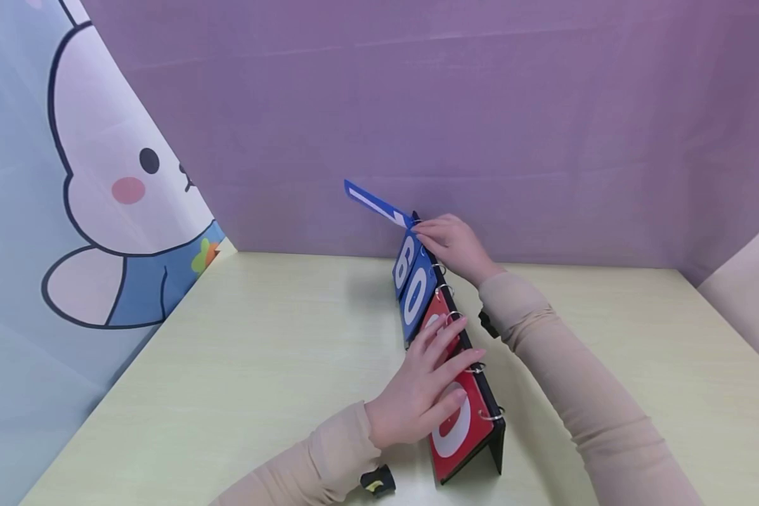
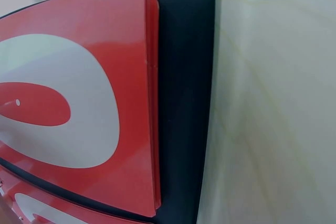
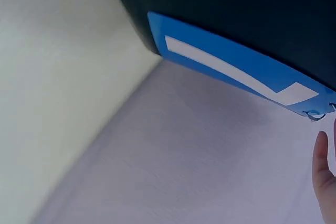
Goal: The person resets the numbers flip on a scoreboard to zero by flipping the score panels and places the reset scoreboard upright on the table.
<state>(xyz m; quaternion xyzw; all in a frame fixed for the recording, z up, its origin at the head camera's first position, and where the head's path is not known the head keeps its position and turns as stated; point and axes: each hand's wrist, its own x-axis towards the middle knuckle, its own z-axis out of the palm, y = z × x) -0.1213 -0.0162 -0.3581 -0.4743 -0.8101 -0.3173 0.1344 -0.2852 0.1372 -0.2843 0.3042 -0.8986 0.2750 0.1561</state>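
Observation:
A tabletop flip scoreboard, a black stand [image 1: 498, 450] with number cards on metal rings, stands slanting away across the table. My left hand [image 1: 417, 390] rests spread over its near red cards [image 1: 477, 414], fingertips close to the top edge. At the far end my right hand [image 1: 455, 246] pinches a blue number card [image 1: 376, 205] beside its rings. That card sticks out raised to the left, with a white digit that looks like a 1. In the right wrist view, fingers [image 3: 321, 163] show only partly at the edge, and the pinch is hidden.
Two blue cards below show a 6 [image 1: 405, 261] and a 0 [image 1: 415, 296]. The pale table [image 1: 278, 351] meets a purple backdrop [image 1: 417, 105] just behind the stand. On the left hangs a blue cloth [image 1: 13, 281] with a cartoon figure.

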